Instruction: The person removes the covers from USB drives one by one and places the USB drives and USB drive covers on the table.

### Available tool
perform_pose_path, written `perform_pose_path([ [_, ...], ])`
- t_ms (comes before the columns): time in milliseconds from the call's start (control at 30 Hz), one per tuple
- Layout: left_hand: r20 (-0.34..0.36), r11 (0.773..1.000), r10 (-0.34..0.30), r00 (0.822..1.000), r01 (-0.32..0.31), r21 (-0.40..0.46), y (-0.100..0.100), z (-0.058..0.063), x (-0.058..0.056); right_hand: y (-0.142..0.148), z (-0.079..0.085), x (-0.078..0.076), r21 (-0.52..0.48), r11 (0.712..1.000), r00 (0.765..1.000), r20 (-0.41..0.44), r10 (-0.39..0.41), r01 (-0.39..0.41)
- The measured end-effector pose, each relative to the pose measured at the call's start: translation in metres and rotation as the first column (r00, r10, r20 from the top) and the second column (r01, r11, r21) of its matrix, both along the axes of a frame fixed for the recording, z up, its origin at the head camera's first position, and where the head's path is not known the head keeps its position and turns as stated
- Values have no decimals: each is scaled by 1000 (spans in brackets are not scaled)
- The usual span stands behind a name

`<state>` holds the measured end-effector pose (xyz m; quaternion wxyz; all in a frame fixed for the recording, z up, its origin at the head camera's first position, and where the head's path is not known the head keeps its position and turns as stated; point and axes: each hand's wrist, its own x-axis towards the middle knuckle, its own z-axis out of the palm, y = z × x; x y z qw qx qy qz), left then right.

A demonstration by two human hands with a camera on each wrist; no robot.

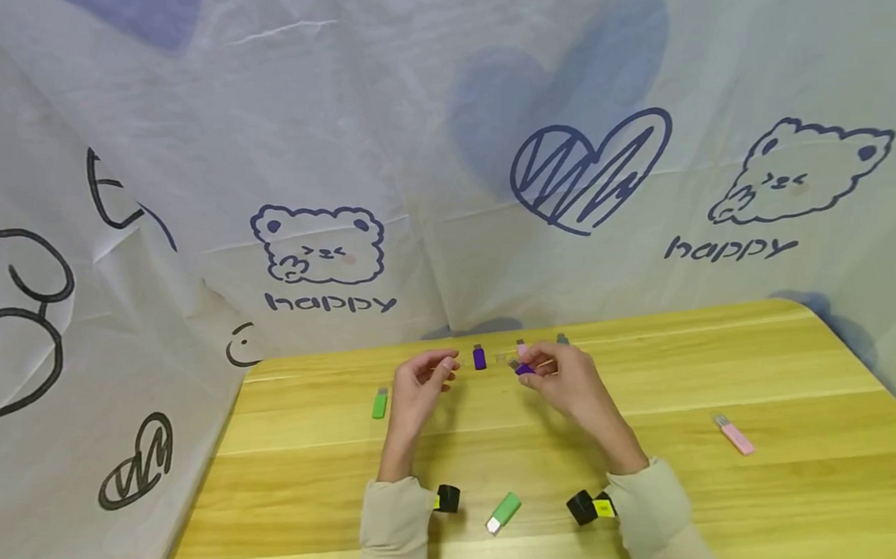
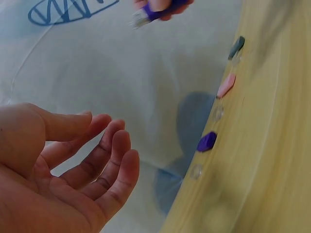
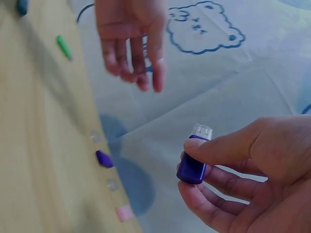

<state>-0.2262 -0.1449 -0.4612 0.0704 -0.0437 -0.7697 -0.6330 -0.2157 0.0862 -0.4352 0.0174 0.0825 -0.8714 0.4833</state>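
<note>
Pinching a purple memory stick (image 3: 191,170) above the far part of the worktop (image 1: 797,364), the right hand (image 1: 568,376) had its grip nearly closed; the left hand (image 1: 419,387) was empty, loosely curved. A weak pinch could drop it, or careless lowering could disturb the pink stick (image 2: 226,85). Its long axis slanted, the plug (image 3: 202,130) pointing left and slightly away from the person.

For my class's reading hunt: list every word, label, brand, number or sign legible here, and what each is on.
"happy": backdrop cloth, under the left bear drawing.
"happy": same cloth, under the right bear drawing.
Yellow labels by the sleeve cuffs: too small to read.
Purple USB stick in the right hand: no readable text.
</note>
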Motion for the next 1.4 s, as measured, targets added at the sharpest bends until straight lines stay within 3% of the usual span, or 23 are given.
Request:
perform_pose_path([
  [200, -6, 998, -60, 998, 60, 26, 8, 3, 3, 1, 5, 1, -87, 996, 1000, -12, 12, -13],
  [400, -16, 991, -118, 993, 119, 69, 15, 5, 6, -1, 5, 2, -225, 973, 998, -46, 38, -48],
  [833, 15, 970, -214, 977, 211, 117, 32, 9, 13, -1, -2, 6, -289, 953, 996, -8, 92, -90],
  [1100, 2, 971, -171, 985, 168, 168, 39, 14, 12, -1, -2, 6, -331, 936, 993, -36, 116, -121],
  [1400, -11, 969, -154, 988, 153, 195, 41, 19, 10, -4, 1, 5, -310, 943, 993, -41, 114, -121],
])
